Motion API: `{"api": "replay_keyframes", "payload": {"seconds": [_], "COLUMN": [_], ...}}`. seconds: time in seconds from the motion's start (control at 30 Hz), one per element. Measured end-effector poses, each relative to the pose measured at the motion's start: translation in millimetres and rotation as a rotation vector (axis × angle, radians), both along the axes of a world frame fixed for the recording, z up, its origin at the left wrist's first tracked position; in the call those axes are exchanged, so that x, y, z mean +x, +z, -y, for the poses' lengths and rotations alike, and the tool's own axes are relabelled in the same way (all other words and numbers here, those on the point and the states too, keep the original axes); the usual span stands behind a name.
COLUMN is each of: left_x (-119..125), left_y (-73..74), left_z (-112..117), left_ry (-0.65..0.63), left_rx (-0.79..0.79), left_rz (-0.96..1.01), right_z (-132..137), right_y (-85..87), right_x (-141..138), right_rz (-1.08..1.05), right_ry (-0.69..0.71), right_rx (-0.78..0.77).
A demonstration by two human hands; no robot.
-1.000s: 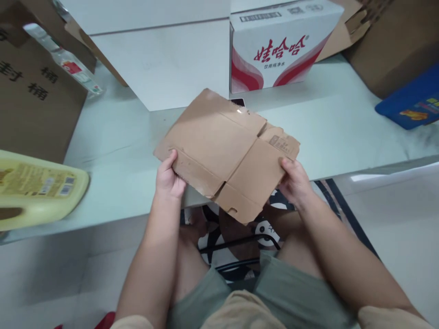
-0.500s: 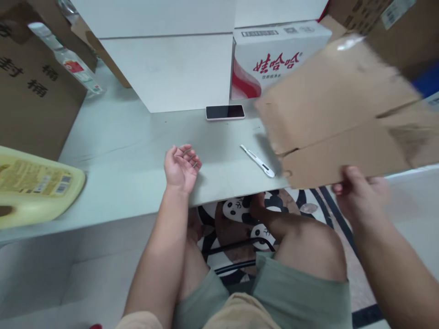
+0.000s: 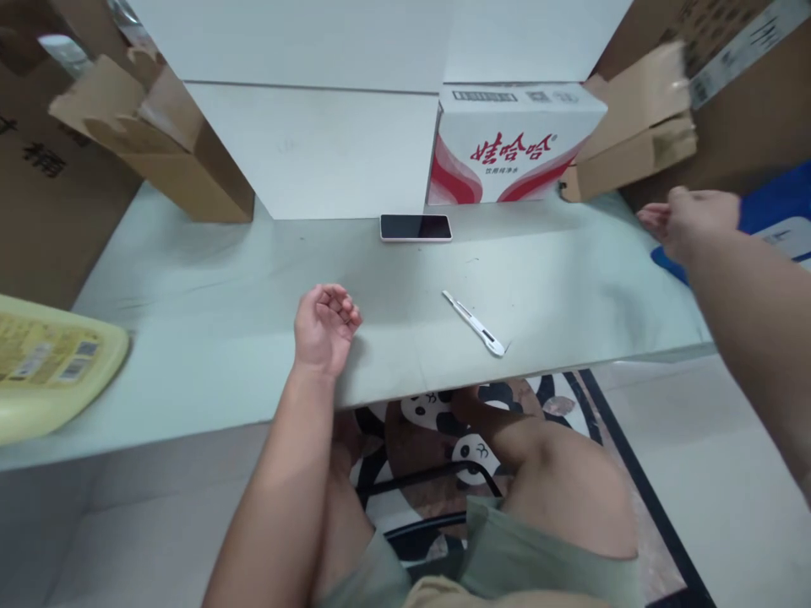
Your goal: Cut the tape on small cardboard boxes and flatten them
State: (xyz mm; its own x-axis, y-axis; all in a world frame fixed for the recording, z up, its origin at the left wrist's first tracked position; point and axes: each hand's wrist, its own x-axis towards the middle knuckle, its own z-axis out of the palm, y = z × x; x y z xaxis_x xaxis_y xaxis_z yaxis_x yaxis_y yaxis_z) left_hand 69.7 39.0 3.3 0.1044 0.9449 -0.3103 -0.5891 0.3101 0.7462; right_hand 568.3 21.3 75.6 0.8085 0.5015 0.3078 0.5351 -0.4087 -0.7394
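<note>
My left hand (image 3: 326,329) rests palm up at the table's front edge, fingers loosely curled and nothing in it. To its right lies a white utility knife (image 3: 474,323) on the pale table (image 3: 393,338). Over the table's right end is my right hand (image 3: 693,221), empty, its fingers bent and pointing left. Just beyond it, a folded brown cardboard piece (image 3: 639,143) sits tilted between a white carton and a large brown box, apart from the fingers. A phone (image 3: 416,227) with a dark screen lies in front of the white boxes.
White boxes (image 3: 342,152) and a red-and-white carton (image 3: 513,152) line the back. At left are an open brown box (image 3: 209,169) and a yellow jug (image 3: 63,371). A large brown box (image 3: 753,110) and a blue package (image 3: 776,211) stand right. My legs are below the table edge.
My right hand has let go of the cardboard, which now sits at the back right. An open brown box at left now covers most of the bottle. My left hand has barely moved.
</note>
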Motion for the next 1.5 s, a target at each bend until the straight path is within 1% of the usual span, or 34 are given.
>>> {"api": "replay_keyframes", "payload": {"seconds": [0.07, 0.13, 0.23, 0.3, 0.37, 0.43, 0.5, 0.6, 0.77, 0.83, 0.9, 0.97, 1.07, 1.13, 1.2, 1.3, 1.4, 1.5], "left_x": [-1, -1, -3, -6, -12, -21, -30, -46, -65, -67, -67, -66, -67, -69, -72, -76, -76, -68], "left_y": [0.7, 2.2, 5.7, 8.6, 11.8, 15.0, 18.5, 23.9, 29.2, 29.0, 28.4, 28.0, 28.2, 27.9, 26.8, 24.2, 22.1, 20.8], "left_z": [-1, -1, 3, 8, 13, 17, 19, 20, 17, 15, 13, 11, 9, 7, 6, 6, 9, 13], "left_ry": [0.002, -0.006, -0.025, -0.033, -0.015, 0.026, 0.085, 0.171, 0.247, 0.273, 0.295, 0.266, 0.245, 0.281, 0.330, 0.367, 0.362, 0.348], "left_rx": [0.015, 0.025, 0.037, 0.040, 0.043, 0.038, 0.021, -0.023, -0.074, -0.087, -0.128, -0.180, -0.193, -0.189, -0.197, -0.173, -0.125, -0.120], "left_rz": [0.019, 0.039, 0.075, 0.098, 0.123, 0.151, 0.181, 0.228, 0.295, 0.323, 0.348, 0.354, 0.355, 0.356, 0.367, 0.410, 0.449, 0.464], "right_z": [7, 28, 61, 71, 67, 53, 31, -6, -61, -84, -108, -133, -167, -184, -195, -195, -183, -171], "right_y": [-14.4, -30.0, -46.5, -48.8, -43.7, -34.2, -24.9, -18.7, -19.7, -16.6, -10.6, -2.8, 9.5, 16.0, 19.2, 16.6, 7.8, 1.1], "right_x": [-13, -31, -59, -79, -103, -135, -179, -260, -401, -449, -488, -518, -545, -552, -552, -545, -534, -524], "right_rz": [-0.110, -0.166, -0.109, 0.001, 0.129, 0.252, 0.366, 0.506, 0.659, 0.707, 0.746, 0.757, 0.700, 0.687, 0.721, 0.740, 0.702, 0.697], "right_ry": [0.048, 0.155, 0.368, 0.482, 0.569, 0.668, 0.795, 1.006, 1.301, 1.337, 1.296, 1.222, 1.130, 1.146, 1.209, 1.240, 1.264, 1.285], "right_rx": [-0.143, -0.312, -0.582, -0.719, -0.803, -0.844, -0.846, -0.782, -0.629, -0.560, -0.508, -0.480, -0.444, -0.396, -0.342, -0.314, -0.348, -0.360]}}
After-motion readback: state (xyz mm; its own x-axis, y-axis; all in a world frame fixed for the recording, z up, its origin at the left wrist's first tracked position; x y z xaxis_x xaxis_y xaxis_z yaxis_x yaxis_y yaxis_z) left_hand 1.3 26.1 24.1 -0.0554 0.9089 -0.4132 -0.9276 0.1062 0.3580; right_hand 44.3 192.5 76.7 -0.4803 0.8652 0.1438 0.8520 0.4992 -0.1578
